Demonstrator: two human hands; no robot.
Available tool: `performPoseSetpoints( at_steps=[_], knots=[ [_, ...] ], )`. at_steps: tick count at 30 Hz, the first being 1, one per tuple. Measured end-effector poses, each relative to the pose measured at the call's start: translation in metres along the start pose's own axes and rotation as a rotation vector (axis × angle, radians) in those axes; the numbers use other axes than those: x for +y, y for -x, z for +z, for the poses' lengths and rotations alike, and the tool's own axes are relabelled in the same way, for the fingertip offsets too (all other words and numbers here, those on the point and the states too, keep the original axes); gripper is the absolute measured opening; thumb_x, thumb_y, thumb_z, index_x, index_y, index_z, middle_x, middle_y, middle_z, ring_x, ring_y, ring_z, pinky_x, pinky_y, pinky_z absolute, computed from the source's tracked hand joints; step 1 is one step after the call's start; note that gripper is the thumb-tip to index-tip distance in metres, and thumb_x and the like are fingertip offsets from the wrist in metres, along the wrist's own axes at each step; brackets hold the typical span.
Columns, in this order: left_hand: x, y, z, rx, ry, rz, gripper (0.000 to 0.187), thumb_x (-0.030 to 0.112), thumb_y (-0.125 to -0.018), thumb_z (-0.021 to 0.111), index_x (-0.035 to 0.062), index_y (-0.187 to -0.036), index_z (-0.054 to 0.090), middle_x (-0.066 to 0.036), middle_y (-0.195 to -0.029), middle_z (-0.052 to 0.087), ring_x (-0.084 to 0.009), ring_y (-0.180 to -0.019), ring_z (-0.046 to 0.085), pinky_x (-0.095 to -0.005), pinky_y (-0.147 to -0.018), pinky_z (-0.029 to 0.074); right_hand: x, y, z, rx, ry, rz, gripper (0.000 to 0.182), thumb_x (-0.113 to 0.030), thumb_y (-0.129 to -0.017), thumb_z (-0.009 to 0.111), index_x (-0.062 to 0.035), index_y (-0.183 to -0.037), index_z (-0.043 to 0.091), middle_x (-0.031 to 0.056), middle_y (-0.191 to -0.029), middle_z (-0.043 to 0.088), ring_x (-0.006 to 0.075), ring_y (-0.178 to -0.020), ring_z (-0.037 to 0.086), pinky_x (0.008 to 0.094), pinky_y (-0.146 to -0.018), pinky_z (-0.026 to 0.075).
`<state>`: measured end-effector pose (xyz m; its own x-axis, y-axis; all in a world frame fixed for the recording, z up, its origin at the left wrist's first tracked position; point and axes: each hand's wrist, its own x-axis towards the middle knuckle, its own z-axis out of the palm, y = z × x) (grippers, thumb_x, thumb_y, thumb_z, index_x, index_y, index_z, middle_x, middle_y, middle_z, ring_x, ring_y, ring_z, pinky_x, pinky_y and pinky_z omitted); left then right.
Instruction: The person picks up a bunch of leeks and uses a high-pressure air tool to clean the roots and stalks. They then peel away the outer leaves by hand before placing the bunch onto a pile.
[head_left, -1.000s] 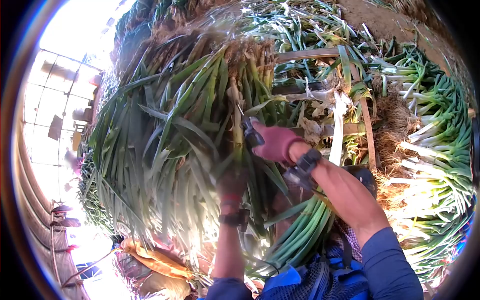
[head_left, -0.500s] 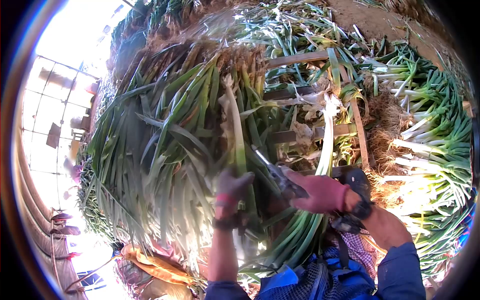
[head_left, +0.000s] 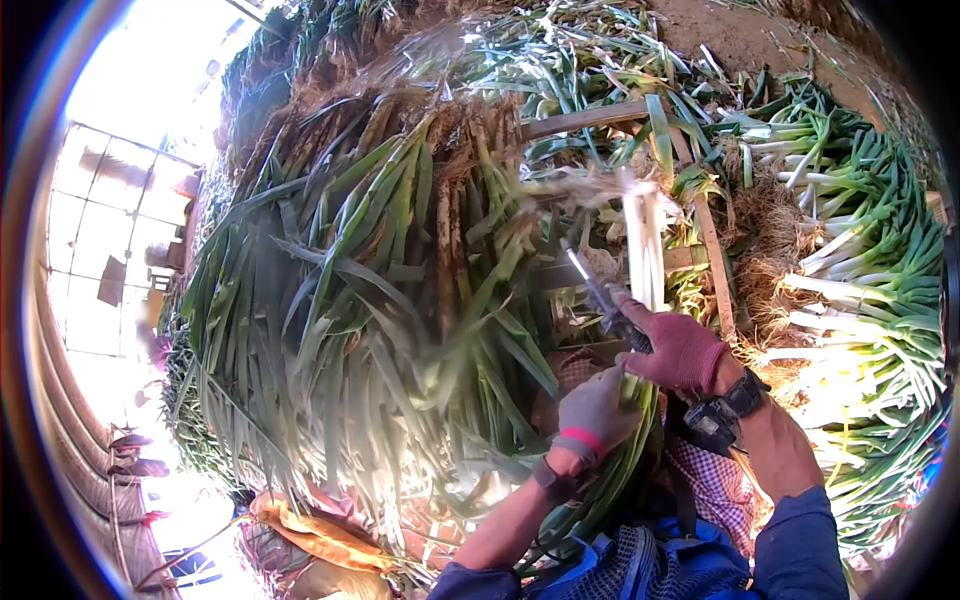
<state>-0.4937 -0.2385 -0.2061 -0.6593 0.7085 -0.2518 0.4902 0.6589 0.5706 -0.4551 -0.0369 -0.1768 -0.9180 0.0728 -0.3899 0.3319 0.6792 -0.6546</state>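
Observation:
My right hand [head_left: 678, 352], in a reddish-pink glove, grips a dark air blow gun [head_left: 618, 315] whose thin metal nozzle points up and left. Beside and just below it, my left hand [head_left: 598, 412], in a grey glove with a pink cuff, is closed around green leek leaves near the right hand's fingers. Pale leek stems [head_left: 645, 245] stand up beyond both hands, their root ends blurred. Their leaves hang down toward my body. To the left lies a big heap of untrimmed leeks [head_left: 330, 260] with brown roots at the far end.
A wooden frame [head_left: 714, 265] lies beyond my hands, with leaf scraps around it. Along the right side runs a row of leeks with white stems [head_left: 835, 265]. Loose peelings [head_left: 560, 60] cover the ground at the back. An orange-yellow cloth-like item [head_left: 325, 535] lies lower left.
My left hand has moved right from the heap to beside my right hand, bringing a leek over. The blow gun has risen slightly and its nozzle now sits higher and further right.

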Motion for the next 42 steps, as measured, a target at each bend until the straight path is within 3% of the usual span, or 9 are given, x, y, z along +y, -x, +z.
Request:
performPoseSetpoints(
  at_steps=[4,9,14,16,19,28,31,34,42],
  knots=[
    [-0.013,-0.013,-0.037,-0.190,0.145,0.027,0.028,0.031,-0.091,0.077,0.0103,-0.109,0.075,-0.014,-0.097,0.076,-0.0290,-0.088,0.075,-0.0397,-0.078,0.058,0.026,-0.005,0.003,0.196,-0.089,0.104,0.098,-0.041,-0.090,0.073,-0.0123,-0.169,0.024,0.0273,-0.091,0.073,0.0436,-0.085,0.073,0.0492,-0.081,0.057],
    [-0.144,-0.026,-0.083,0.527,0.441,-0.242,0.022,0.013,-0.097,0.076,0.0043,-0.117,0.078,-0.007,-0.102,0.081,-0.0098,-0.087,0.071,-0.0282,-0.080,0.059,0.013,0.012,0.001,0.257,-0.125,0.054,0.102,-0.039,-0.091,0.074,-0.0144,-0.171,0.015,0.0267,-0.092,0.073,0.0402,-0.083,0.074,0.0471,-0.081,0.058],
    [-0.185,0.005,-0.094,0.469,-0.053,-0.455,0.037,0.030,-0.089,0.079,0.0053,-0.116,0.078,-0.015,-0.103,0.079,-0.0326,-0.096,0.077,-0.0425,-0.088,0.059,-0.029,0.024,0.030,-0.032,-0.263,-0.157,0.098,-0.045,-0.092,0.073,-0.0119,-0.169,0.023,0.0285,-0.109,0.073,0.0426,-0.094,0.075,0.0435,-0.088,0.059],
    [-0.185,0.010,-0.077,0.738,-0.240,-0.052,0.039,0.035,-0.091,0.078,0.0056,-0.116,0.077,-0.015,-0.106,0.079,-0.0330,-0.098,0.076,-0.0442,-0.088,0.059,-0.036,0.019,0.029,-0.070,-0.216,-0.174,0.101,-0.049,-0.091,0.074,-0.0133,-0.170,0.023,0.0268,-0.118,0.073,0.0423,-0.099,0.075,0.0420,-0.089,0.059],
    [-0.162,0.009,-0.072,0.497,-0.344,-0.397,0.045,0.043,-0.090,0.078,0.0070,-0.117,0.077,-0.017,-0.113,0.077,-0.0352,-0.104,0.074,-0.0451,-0.090,0.058,-0.057,0.012,0.011,-0.274,-0.160,-0.079,0.099,-0.048,-0.094,0.071,-0.0096,-0.170,0.020,0.0308,-0.107,0.072,0.0451,-0.100,0.073,0.0486,-0.092,0.056],
    [-0.175,-0.032,-0.067,0.396,-0.241,-0.417,0.065,0.051,-0.079,0.082,0.0097,-0.129,0.073,-0.025,-0.113,0.075,-0.0464,-0.108,0.071,-0.0549,-0.091,0.057,-0.072,-0.018,0.028,-0.388,-0.183,-0.145,0.100,-0.047,-0.091,0.072,-0.0064,-0.168,0.024,0.0277,-0.104,0.073,0.0436,-0.095,0.074,0.0461,-0.087,0.058],
    [-0.182,-0.034,-0.084,0.262,-0.421,-0.337,0.052,0.038,-0.082,0.080,0.0037,-0.122,0.076,-0.019,-0.103,0.079,-0.0386,-0.095,0.076,-0.0477,-0.085,0.060,-0.081,-0.023,0.023,-0.348,-0.070,-0.110,0.101,-0.048,-0.091,0.072,-0.0052,-0.168,0.024,0.0292,-0.106,0.073,0.0429,-0.099,0.074,0.0450,-0.090,0.057],
    [-0.176,-0.024,-0.112,0.154,0.705,-0.399,0.038,0.015,-0.084,0.074,-0.0015,-0.118,0.078,-0.004,-0.094,0.077,-0.0112,-0.080,0.069,-0.0268,-0.071,0.054,-0.065,-0.017,0.027,-0.305,-0.119,-0.144,0.101,-0.049,-0.091,0.073,-0.0052,-0.168,0.023,0.0298,-0.108,0.073,0.0426,-0.101,0.074,0.0442,-0.090,0.057],
    [-0.167,-0.022,-0.100,0.138,0.768,-0.422,0.035,0.015,-0.086,0.068,-0.0008,-0.115,0.079,-0.001,-0.094,0.077,-0.0111,-0.077,0.068,-0.0264,-0.068,0.053,-0.054,-0.004,0.022,-0.287,-0.082,-0.164,0.099,-0.047,-0.092,0.073,-0.0041,-0.167,0.025,0.0289,-0.104,0.073,0.0433,-0.099,0.073,0.0455,-0.088,0.057]
  ],
)
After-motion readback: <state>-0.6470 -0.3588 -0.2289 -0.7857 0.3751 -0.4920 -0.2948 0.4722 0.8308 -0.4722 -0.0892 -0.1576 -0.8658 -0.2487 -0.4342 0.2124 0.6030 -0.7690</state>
